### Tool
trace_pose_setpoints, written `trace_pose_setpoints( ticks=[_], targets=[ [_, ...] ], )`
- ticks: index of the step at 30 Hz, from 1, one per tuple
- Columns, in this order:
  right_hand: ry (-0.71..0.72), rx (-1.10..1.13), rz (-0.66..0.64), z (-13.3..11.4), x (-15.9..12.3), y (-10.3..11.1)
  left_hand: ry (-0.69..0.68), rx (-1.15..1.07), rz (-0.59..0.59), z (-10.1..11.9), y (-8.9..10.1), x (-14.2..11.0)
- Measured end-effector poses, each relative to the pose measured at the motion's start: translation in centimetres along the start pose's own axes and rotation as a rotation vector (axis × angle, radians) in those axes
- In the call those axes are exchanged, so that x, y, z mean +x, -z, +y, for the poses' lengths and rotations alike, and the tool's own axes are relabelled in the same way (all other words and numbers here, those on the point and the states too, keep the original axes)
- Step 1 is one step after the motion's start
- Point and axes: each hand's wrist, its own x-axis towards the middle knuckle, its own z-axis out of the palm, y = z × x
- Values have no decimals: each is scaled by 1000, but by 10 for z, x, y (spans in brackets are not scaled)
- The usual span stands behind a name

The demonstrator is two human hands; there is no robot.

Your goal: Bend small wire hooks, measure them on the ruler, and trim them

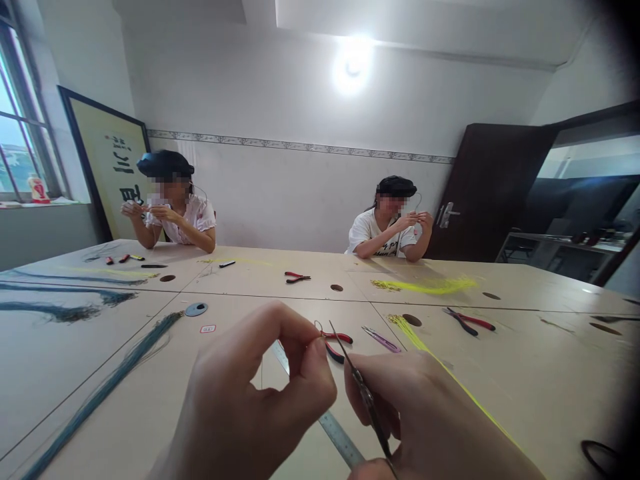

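In the middle of the head view my left hand (260,380) pinches a thin cord with a small loop (318,327) above the fingertips. My right hand (425,400) grips scissors (356,375), their blades pointing up and left, the tips just right of the loop and apart from it. The handle is partly hidden by my fingers. Behind both hands lie red-and-black pliers (340,337) and purple thread snips (383,340). A metal ruler (341,440) runs beneath my hands, partly covered.
Blue thread bundles (113,370) lie left, by a grey disc (197,309). Yellow threads (450,370) run along the right, near more pliers (470,322). Round holes (412,321) pierce the table. Across it sit two people (187,223) (370,230), their hands raised.
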Motion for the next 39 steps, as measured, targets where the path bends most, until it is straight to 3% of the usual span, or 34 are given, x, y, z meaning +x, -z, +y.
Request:
trace_pose_setpoints(
  ticks=[7,17,31,39],
  targets=[
    [18,41,6,0,1,-1,2,-3,0,5,-1,3],
    [29,69,-12,0,0,-5,125,14,31,3,-2,2],
    [-6,85,-35,-4,2,-3,6,-9,-21,2,0,2],
    [-159,42,-181,-4,4,5,18,-1,-8,3,0,1]
  ],
)
